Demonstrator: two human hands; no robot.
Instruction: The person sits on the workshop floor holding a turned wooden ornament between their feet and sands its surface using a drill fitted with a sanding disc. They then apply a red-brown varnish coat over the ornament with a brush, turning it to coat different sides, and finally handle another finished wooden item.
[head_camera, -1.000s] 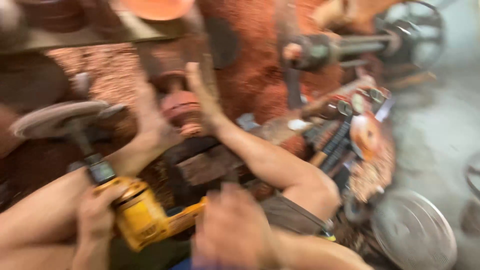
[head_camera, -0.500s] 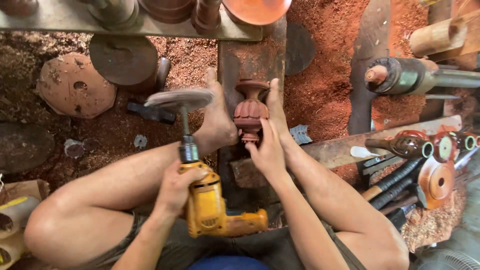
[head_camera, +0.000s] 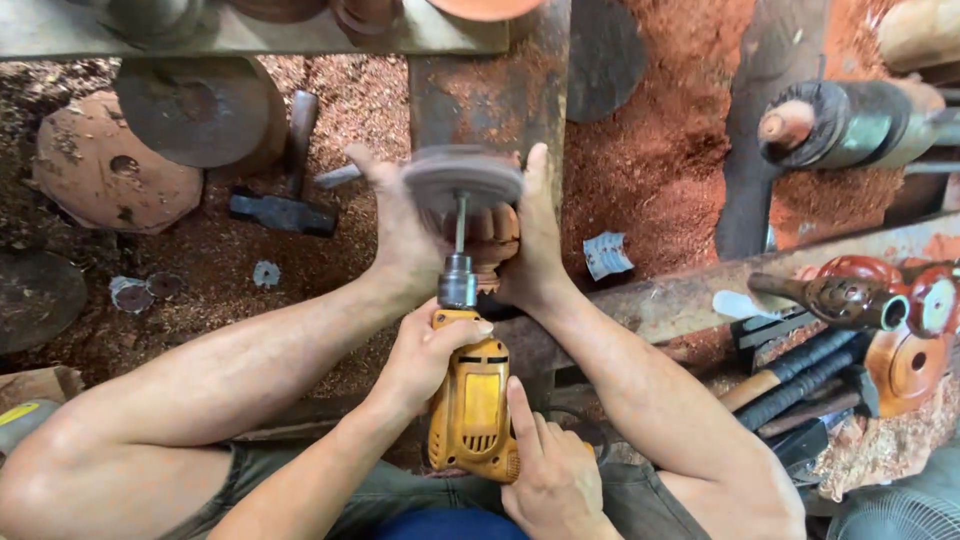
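A yellow power drill (head_camera: 470, 410) points away from me, a round grey sanding disc (head_camera: 462, 180) on its shaft. My left hand (head_camera: 425, 355) wraps the drill's front just behind the chuck. My right hand (head_camera: 550, 480) holds the rear handle, its index finger lying along the body. The disc hovers over a turned reddish wooden piece (head_camera: 497, 240), mostly hidden by it. My two bare feet (head_camera: 392, 235) (head_camera: 540, 225) clamp that piece from both sides against a rusty metal beam (head_camera: 480, 95).
A hammer (head_camera: 285, 205) lies in red sawdust to the left, near round metal discs (head_camera: 195, 110) and an octagonal wooden blank (head_camera: 110, 175). A lathe spindle (head_camera: 850, 125) sits at upper right. Handled tools (head_camera: 800, 375) and turned wooden parts (head_camera: 905, 300) lie right. A fan (head_camera: 900, 515) sits at bottom right.
The drill and its disc have swung right, from beside the left foot to over the wooden piece between the feet. My right hand has shifted on the handle. The view steadied.
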